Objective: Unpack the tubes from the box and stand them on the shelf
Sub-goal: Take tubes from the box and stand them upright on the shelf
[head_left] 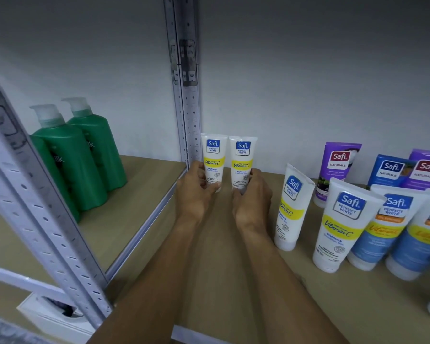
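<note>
Upright, two white yellow-banded tubes (227,161) in hands (221,194).

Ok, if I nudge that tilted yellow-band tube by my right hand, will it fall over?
Probably. The tilted tube is tall and narrow, stands on its small cap and already tilts, so a nudge would likely topple it. It looks like soft plastic, so it should give rather than break. Its flat crimped top suggests it would not roll far.

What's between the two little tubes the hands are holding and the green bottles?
The head view shows a grey metal shelf post between the green bottles and the two small tubes held by the left hand and right hand.
</note>
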